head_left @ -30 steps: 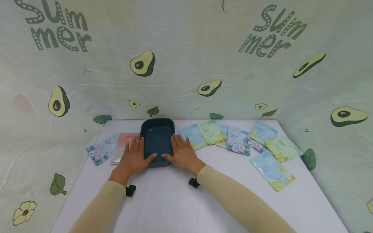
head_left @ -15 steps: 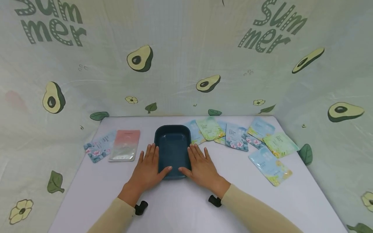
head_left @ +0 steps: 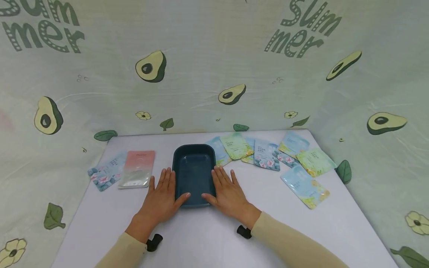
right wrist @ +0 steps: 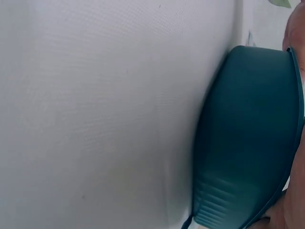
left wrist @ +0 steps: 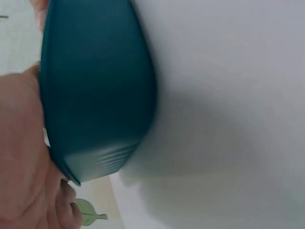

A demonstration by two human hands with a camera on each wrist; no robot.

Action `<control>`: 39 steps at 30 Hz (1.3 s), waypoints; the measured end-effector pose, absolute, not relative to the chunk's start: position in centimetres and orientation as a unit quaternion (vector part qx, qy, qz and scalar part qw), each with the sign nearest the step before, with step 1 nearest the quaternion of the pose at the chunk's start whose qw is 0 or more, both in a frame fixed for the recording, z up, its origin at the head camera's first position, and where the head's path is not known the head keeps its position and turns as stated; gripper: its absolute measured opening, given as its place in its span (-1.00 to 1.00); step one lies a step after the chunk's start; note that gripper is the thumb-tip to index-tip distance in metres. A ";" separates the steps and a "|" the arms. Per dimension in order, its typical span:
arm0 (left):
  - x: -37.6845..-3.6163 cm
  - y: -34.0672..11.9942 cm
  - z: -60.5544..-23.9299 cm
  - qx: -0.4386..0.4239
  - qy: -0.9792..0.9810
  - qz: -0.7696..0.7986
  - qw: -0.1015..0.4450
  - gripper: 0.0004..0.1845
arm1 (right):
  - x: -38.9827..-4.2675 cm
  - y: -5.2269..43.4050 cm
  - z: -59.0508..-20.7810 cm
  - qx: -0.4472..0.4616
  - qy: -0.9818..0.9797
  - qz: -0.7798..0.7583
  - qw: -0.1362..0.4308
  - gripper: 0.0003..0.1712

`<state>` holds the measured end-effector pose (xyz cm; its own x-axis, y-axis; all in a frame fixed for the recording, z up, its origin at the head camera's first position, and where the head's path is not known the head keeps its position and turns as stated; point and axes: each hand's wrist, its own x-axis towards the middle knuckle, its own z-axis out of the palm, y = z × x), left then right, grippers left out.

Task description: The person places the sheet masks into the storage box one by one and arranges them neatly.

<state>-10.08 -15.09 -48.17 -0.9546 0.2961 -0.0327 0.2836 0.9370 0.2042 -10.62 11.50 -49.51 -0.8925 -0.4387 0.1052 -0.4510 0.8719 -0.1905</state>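
We see bare white table (head_left: 207,242) between the dark blue tray (head_left: 194,173) and the near edge; packets (head_left: 268,156) crowd its right side and a pink packet (head_left: 136,168) lies apart on its left. The tray sits between our hands: left hand (head_left: 163,199) and right hand (head_left: 228,193) lie flat with straight fingers along its long sides, thumbs touching its near wall.

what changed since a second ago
Both hands, left and right, slid the blue tray rightward and toward the person, off the pink packet, which now lies fully uncovered. The hands stay flat against the tray's sides. The packets on the right have not moved.
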 end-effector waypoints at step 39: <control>-11.9 -15.1 -48.5 0.139 0.983 0.119 0.033 0.14 | -11.0 19.9 -50.9 0.237 -0.971 0.028 -0.016 -0.16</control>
<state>-11.95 -15.09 -48.50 -0.9591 0.2813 -0.0314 0.2657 0.9330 0.2427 -11.00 19.89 -50.86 -0.8872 -0.4610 -0.0182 -0.4592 0.8862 -0.0617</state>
